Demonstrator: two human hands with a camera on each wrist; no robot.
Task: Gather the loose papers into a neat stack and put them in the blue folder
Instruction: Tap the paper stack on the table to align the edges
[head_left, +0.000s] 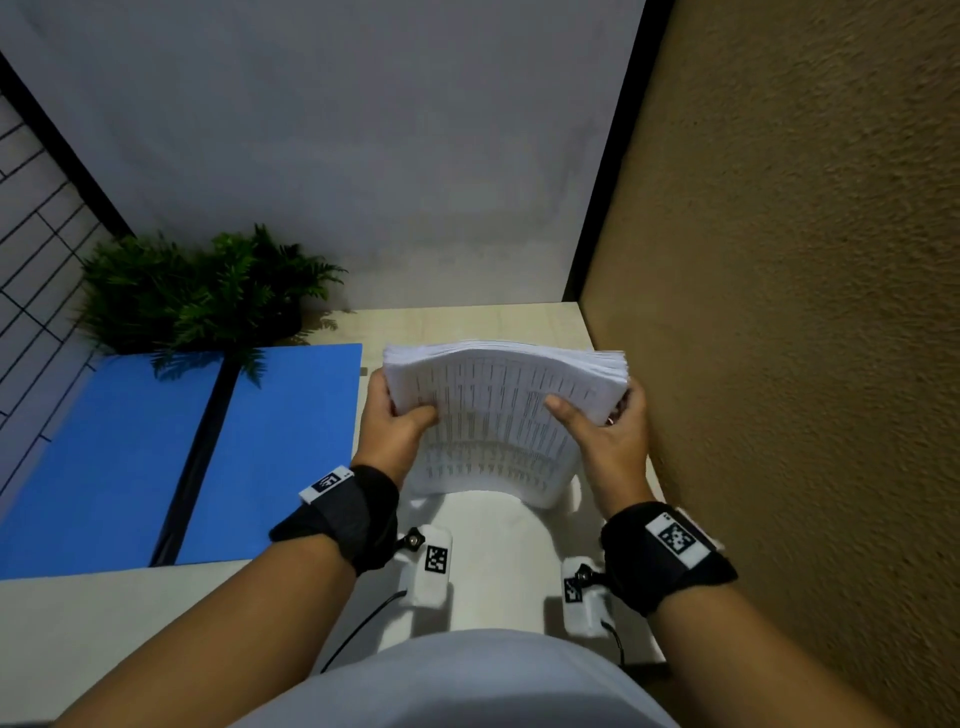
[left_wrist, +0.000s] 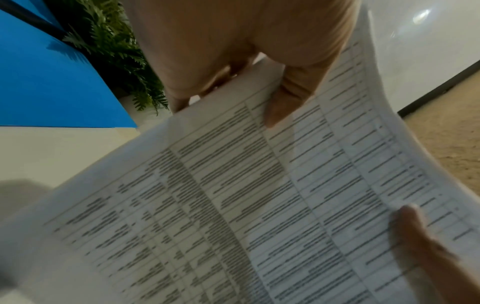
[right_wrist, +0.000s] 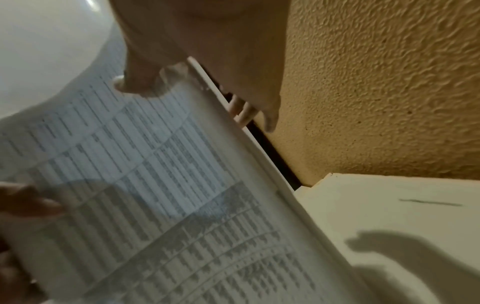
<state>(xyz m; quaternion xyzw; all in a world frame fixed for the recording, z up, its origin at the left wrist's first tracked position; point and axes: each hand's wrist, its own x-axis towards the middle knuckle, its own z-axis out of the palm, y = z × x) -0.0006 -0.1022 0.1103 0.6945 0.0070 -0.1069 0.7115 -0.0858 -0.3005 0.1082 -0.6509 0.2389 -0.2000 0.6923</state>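
Observation:
A thick stack of printed papers stands tilted between my hands over the right part of the table, its top edge bowed. My left hand grips the stack's left edge, thumb on the printed face and fingers behind. At the right edge my right hand grips the same way, thumb in front. The printed sheets fill both wrist views. The blue folder lies open and flat to the left, black spine in the middle. I cannot tell whether the stack's lower edge touches the table.
A green fern-like plant sits behind the folder, its fronds overhanging it. A rough brown wall runs close along the right side of the pale table. A grey panel closes off the back.

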